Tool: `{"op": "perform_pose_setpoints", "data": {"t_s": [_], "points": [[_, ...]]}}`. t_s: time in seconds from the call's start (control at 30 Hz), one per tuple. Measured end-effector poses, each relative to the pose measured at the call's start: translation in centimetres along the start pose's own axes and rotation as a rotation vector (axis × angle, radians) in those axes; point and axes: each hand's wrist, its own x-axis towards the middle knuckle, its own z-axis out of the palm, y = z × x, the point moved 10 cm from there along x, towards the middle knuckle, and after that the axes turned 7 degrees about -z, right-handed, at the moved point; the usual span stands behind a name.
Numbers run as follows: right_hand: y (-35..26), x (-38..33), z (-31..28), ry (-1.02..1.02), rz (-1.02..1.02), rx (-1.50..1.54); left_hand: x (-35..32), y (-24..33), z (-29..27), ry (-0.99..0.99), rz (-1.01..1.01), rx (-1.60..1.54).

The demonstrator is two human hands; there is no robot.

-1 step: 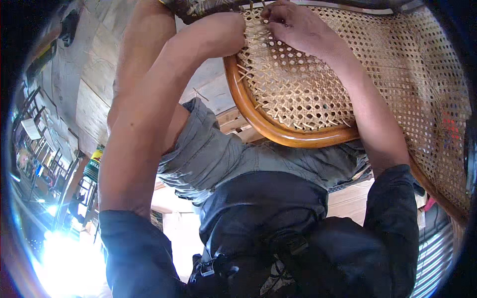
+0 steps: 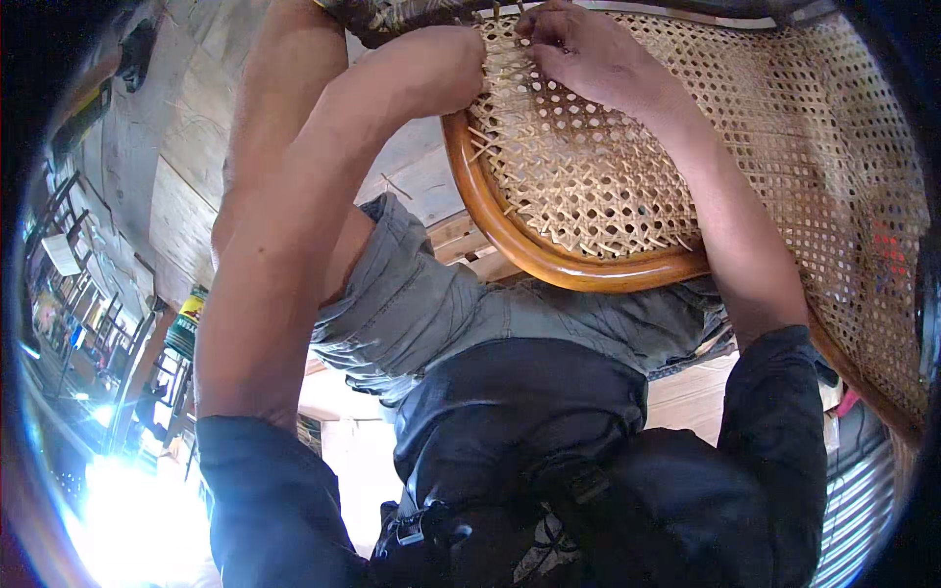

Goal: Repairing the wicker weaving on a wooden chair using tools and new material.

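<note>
L hand (image 2: 446,67) barely shifted, fingers hidden, cane (image 2: 608,181) under curled R fingers (image 2: 551,14), grips unclear

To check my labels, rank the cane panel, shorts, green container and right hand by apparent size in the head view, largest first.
1. Cane panel
2. Shorts
3. Right hand
4. Green container

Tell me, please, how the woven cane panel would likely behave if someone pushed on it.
The woven cane panel would probably flex somewhat, since it is a thin, open weave. It seems light for its size, being so perforated. Protruding strand ends beside the curved wooden rim might snag.
</note>
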Motion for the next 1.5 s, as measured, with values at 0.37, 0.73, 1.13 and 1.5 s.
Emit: {"op": "perform_pose_setpoints", "data": {"t_s": [0.37,0.73,1.13,1.5], "points": [[0.0,-0.6,3.1,0.283,-0.177,-0.793,-0.8,-2.1,-0.2,0.057,-0.217,-0.121],[-0.8,0.6,4.8,-0.071,-0.566,-0.820,-5.3,-2.7,-2.0,0.269,-0.286,0.034],[2.6,0.6,0.4,0.196,-0.357,-0.207,-13.7,-2.1,-0.7,0.331,-0.437,0.107],[0.2,0.6,2.1,-0.026,-0.434,-0.597,-20.9,-2.5,-5.2,0.797,-0.777,-0.315]]}}
